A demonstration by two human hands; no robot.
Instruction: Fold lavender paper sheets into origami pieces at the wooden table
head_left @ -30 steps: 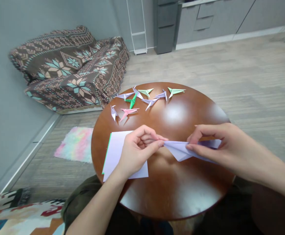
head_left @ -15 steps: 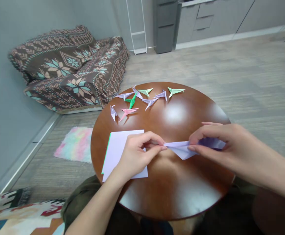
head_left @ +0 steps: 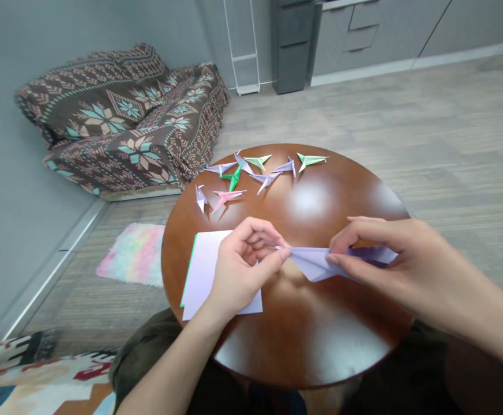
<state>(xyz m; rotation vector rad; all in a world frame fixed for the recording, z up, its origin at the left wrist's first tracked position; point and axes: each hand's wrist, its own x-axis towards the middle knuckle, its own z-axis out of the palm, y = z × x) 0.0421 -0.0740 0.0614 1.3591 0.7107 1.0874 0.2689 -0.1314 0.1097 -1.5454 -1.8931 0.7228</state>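
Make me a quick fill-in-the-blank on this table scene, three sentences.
The right hand and left hand both pinch the folded paper, which is ____.
Under the left hand, the paper stack shows a thin ____ edge.
On the table, one origami figure alone is ____.

Missing words: lilac, green, pink.

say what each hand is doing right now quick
Left hand: closed to a pinch on the pointed tip of the folded lilac paper sheet.
Right hand: closed, pinching the folded lilac paper sheet further along.
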